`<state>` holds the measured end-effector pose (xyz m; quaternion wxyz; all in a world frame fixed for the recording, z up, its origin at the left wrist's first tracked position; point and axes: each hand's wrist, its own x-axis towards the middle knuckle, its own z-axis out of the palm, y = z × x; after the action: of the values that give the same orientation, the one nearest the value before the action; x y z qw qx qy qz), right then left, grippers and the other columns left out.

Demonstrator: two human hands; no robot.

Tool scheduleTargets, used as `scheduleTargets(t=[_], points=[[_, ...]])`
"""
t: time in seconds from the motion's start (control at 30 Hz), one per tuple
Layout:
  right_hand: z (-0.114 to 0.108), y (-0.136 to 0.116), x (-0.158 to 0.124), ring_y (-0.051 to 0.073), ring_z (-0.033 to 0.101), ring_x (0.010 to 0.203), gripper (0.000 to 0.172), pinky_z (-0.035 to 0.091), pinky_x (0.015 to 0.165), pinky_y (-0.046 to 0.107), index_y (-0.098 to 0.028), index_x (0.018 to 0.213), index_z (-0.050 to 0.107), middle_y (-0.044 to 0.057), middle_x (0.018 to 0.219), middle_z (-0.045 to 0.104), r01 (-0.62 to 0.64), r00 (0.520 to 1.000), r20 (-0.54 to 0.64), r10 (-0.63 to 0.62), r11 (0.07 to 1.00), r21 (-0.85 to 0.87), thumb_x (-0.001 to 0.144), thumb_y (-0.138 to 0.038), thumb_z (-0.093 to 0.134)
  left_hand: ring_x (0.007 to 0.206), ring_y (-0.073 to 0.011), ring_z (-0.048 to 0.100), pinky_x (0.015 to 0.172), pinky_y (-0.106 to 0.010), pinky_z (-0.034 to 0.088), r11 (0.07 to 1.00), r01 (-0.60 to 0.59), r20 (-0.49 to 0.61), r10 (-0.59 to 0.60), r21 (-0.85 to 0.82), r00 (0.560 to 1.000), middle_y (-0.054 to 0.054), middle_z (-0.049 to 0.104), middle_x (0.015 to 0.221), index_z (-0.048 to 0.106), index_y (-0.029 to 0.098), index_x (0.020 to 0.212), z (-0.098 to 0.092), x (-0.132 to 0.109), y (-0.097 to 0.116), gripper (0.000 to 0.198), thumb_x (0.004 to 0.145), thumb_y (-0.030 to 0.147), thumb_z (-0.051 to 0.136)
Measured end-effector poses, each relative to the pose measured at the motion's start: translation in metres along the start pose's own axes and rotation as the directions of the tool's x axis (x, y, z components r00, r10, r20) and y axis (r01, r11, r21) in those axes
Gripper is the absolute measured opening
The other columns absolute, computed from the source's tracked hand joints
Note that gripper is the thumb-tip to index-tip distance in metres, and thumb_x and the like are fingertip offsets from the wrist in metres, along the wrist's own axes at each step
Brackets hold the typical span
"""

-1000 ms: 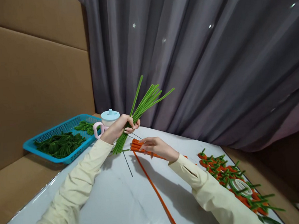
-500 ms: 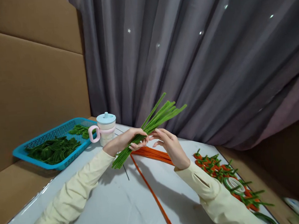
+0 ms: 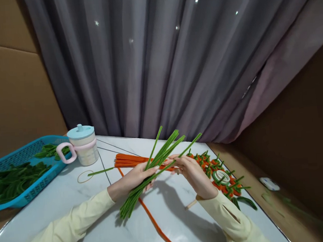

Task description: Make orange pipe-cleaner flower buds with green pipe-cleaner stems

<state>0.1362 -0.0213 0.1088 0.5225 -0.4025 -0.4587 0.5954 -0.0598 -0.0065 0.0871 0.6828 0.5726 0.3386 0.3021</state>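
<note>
A bundle of green pipe cleaners lies slantwise in my left hand, which is closed round its middle with the thumb on top. The stems fan out at their upper ends. My right hand is beside the bundle, its fingers pinched at one green stem that splays off to the right. Under and behind both hands, a bunch of orange pipe cleaners rests on the table. A single orange stem runs from it toward the front edge.
Green leaf-like pieces lie in a blue basket at left, beside a lidded cup with a pink handle. A rubber band lies near the cup. To the right are several small orange-and-green pieces and a tape roll.
My view has turned to the right. The bundle is lower, and one green stem now stands apart from it at my right fingers. The orange bunch shows more fully.
</note>
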Motion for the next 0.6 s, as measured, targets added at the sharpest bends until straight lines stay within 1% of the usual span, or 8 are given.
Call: scheduleTargets(t=[0.07,0.1,0.17,0.23,0.3,0.4,0.47,0.6], points=[[-0.006,0.0,0.003,0.018,0.064,0.075,0.022,0.049,0.068,0.029,-0.015,0.084,0.062,0.006,0.076,0.067,0.012,1.0,-0.019,-0.011,0.998,0.063,0.072,-0.032,0.063,0.041,-0.0071,0.046,0.038,-0.018,0.034,0.999,0.004,-0.069,-0.006,-0.038,0.998,0.005,0.05,0.057,0.048,0.016,0.078,0.002,0.003,-0.003,0.035,0.078,0.048,0.063],[-0.009,0.0,0.005,0.017,0.063,0.072,0.021,0.049,0.068,0.029,-0.015,0.084,0.061,0.004,0.071,0.065,0.003,1.0,-0.023,-0.001,0.995,0.103,0.071,-0.032,0.063,0.042,-0.0072,0.047,0.039,-0.018,0.035,0.997,0.005,-0.093,-0.012,-0.075,0.996,0.004,0.051,0.059,0.047,0.017,0.076,0.002,0.004,-0.004,0.035,0.077,0.048,0.064],[-0.011,0.001,0.006,0.014,0.06,0.062,0.021,0.047,0.06,0.026,-0.016,0.084,0.06,-0.002,0.06,0.057,-0.045,0.999,-0.013,0.048,0.983,0.177,0.069,-0.03,0.065,0.043,-0.0064,0.047,0.039,-0.017,0.036,0.987,0.003,-0.098,-0.019,-0.158,0.995,0.003,0.052,0.061,0.044,0.017,0.073,0.003,0.006,-0.006,0.035,0.078,0.046,0.064],[-0.008,0.003,0.005,0.009,0.049,0.048,0.021,0.04,0.048,0.022,-0.015,0.082,0.059,-0.006,0.053,0.048,-0.112,0.994,0.02,0.11,0.97,0.216,0.068,-0.029,0.067,0.04,-0.0044,0.042,0.037,-0.015,0.031,0.976,0.018,-0.052,-0.03,-0.218,0.998,0.004,0.05,0.059,0.042,0.017,0.073,0.004,0.006,-0.009,0.035,0.079,0.045,0.063],[-0.002,0.006,0.002,0.004,0.034,0.04,0.023,0.027,0.038,0.018,-0.015,0.078,0.056,-0.008,0.051,0.042,-0.164,0.986,0.051,0.157,0.966,0.199,0.069,-0.031,0.07,0.036,-0.0026,0.033,0.034,-0.014,0.023,0.967,0.059,0.008,-0.059,-0.247,0.998,0.007,0.044,0.055,0.042,0.019,0.077,0.007,0.005,-0.011,0.032,0.081,0.043,0.062],[0.007,0.013,-0.001,0.001,0.02,0.038,0.035,0.011,0.036,0.016,-0.017,0.066,0.045,-0.011,0.05,0.035,-0.203,0.978,0.082,0.193,0.968,0.144,0.067,-0.037,0.073,0.035,-0.0017,0.023,0.033,-0.013,0.016,0.96,0.136,0.082,-0.12,-0.244,0.989,0.01,0.036,0.052,0.042,0.02,0.081,0.011,0.001,-0.011,0.031,0.082,0.045,0.06],[0.01,0.015,-0.002,0.0,0.017,0.038,0.041,0.009,0.036,0.016,-0.018,0.063,0.039,-0.011,0.049,0.035,-0.204,0.976,0.095,0.194,0.972,0.115,0.066,-0.04,0.074,0.035,-0.0015,0.019,0.033,-0.013,0.015,0.962,0.16,0.094,-0.142,-0.22,0.985,0.011,0.034,0.052,0.041,0.02,0.077,0.014,-0.001,-0.011,0.033,0.081,0.046,0.06],[0.009,0.015,-0.004,0.001,0.021,0.036,0.034,0.009,0.035,0.017,-0.016,0.066,0.048,-0.01,0.044,0.037,-0.185,0.977,0.117,0.176,0.98,0.069,0.07,-0.041,0.071,0.034,-0.0018,0.017,0.031,-0.014,0.014,0.974,0.124,0.018,-0.123,-0.19,0.992,0.012,0.027,0.047,0.041,0.019,0.072,0.015,0.0,-0.011,0.036,0.077,0.045,0.066]])
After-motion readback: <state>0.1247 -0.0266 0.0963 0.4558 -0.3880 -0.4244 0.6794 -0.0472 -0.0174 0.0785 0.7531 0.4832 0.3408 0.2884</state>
